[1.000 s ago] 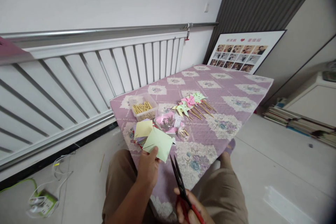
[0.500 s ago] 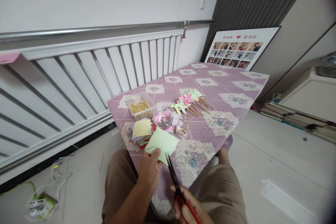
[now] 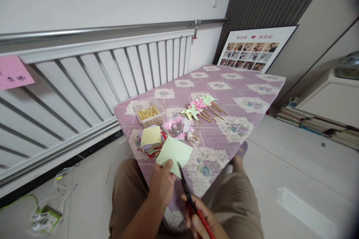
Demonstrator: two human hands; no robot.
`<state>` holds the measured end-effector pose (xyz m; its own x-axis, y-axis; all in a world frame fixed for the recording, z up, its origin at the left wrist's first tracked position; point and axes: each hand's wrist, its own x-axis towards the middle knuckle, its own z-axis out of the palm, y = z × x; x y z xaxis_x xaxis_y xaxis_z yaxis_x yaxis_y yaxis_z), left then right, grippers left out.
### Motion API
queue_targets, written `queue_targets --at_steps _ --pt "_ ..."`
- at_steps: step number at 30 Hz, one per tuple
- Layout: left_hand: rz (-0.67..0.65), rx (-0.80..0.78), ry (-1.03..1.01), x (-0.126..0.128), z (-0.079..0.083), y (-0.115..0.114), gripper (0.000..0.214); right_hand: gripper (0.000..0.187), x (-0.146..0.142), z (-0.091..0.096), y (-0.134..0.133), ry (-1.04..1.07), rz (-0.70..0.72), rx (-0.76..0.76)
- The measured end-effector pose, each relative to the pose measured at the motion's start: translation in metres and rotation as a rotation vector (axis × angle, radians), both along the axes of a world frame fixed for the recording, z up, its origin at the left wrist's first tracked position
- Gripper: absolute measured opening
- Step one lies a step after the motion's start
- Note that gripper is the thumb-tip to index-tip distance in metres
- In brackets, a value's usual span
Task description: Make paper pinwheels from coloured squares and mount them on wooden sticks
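Observation:
My left hand [image 3: 163, 181] pinches a light green paper square [image 3: 175, 152] by its near corner, thumb on top. Slits run inward from some of the square's corners. In my right hand [image 3: 203, 216] are scissors [image 3: 187, 190] with red handles and dark blades. The blade tips lie at the paper's near edge, just right of my left thumb; the blades look nearly closed. Beyond the left hand sits a stack of coloured paper squares [image 3: 151, 136], a yellow one on top, partly covered by the green sheet.
On the purple floral tablecloth [image 3: 207, 164] stand a plastic box of wooden sticks [image 3: 148, 114], a pink dish of small metal pieces [image 3: 174, 129] and a small round container [image 3: 193, 138]. Several paper pinwheels [image 3: 199, 104] on sticks lie farther back. A white radiator [image 3: 134, 67] borders the table's left side.
The green paper and my left hand have shifted slightly right. The scissors stay at the near edge, their blades looking closer together. The view has tilted a little.

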<state>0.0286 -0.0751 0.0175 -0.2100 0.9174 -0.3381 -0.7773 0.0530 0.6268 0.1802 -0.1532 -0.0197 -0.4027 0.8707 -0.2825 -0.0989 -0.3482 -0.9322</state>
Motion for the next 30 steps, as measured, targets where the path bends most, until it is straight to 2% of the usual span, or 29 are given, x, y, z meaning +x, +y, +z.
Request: queue_targets --at_steps 3,6,10,14,20,30 --pt "0.004 -0.010 -0.002 0.002 0.000 -0.002 0.042 0.063 -0.004 -0.006 -0.001 0.002 0.010 -0.010" --pt "-0.001 -0.009 -0.015 0.004 0.001 -0.003 0.040 0.069 -0.007 -0.014 -0.001 -0.009 0.005 -0.035" --pt "-0.001 -0.023 -0.040 0.005 0.002 -0.003 0.041 0.070 -0.010 -0.028 0.001 0.010 0.014 -0.055" --pt "0.012 -0.050 -0.019 0.006 0.003 -0.003 0.041 0.071 -0.011 -0.037 0.003 0.066 0.016 -0.014" --pt "0.016 -0.066 -0.017 0.006 0.005 -0.003 0.034 0.067 -0.011 -0.038 0.003 0.095 0.001 -0.043" --pt "0.035 -0.084 -0.037 0.007 0.006 -0.003 0.034 0.069 -0.011 -0.039 0.003 0.101 -0.005 -0.072"
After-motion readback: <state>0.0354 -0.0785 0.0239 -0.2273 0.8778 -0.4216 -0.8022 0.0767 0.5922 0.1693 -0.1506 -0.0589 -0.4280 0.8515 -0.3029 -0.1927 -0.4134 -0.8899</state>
